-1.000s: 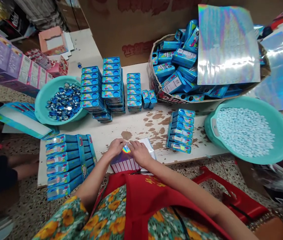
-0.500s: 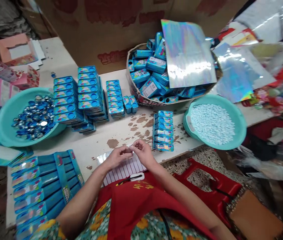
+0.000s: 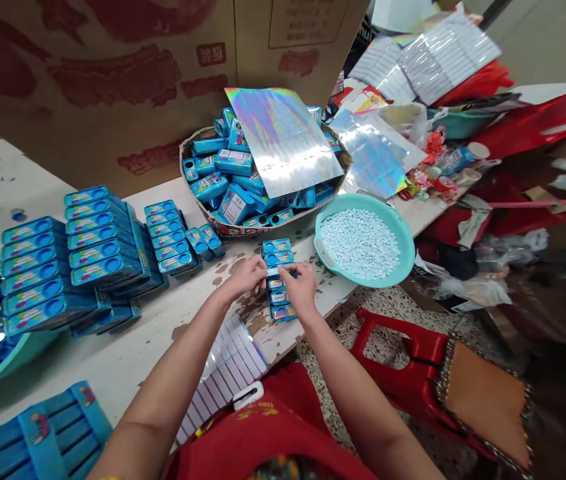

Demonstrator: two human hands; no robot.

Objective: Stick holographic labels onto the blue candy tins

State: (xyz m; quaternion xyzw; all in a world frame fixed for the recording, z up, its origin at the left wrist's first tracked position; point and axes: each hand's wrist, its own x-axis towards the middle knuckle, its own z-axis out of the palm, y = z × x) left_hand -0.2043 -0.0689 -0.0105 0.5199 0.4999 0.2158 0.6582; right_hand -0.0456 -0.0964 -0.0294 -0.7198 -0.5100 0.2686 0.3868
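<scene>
My left hand (image 3: 251, 275) and my right hand (image 3: 301, 287) meet over a short column of small blue boxes (image 3: 279, 247), both with fingers closed in a pinch. Between the fingertips a thin pale strip (image 3: 273, 271) lies across the top of one box in the middle of the column. How firmly each hand grips it is partly hidden. Nearer my body, a sheet of shiny label strips (image 3: 235, 357) with a white, lined face rests on the table edge. A white cutter (image 3: 248, 395) sits beside it.
A carton tray (image 3: 197, 213) of loose blue boxes, topped by an iridescent sheet (image 3: 287, 143), stands behind. A turquoise basin (image 3: 405, 250) of pale pellets is right, another basin (image 3: 23, 357) of blue shiny pieces left. Stacked blue boxes (image 3: 103, 237) stand between; a red stool (image 3: 427, 387) is lower right.
Both hands have moved from above the label sheet to the column of blue boxes, and now hold the strip against one box. The camera view has swung to the right.
</scene>
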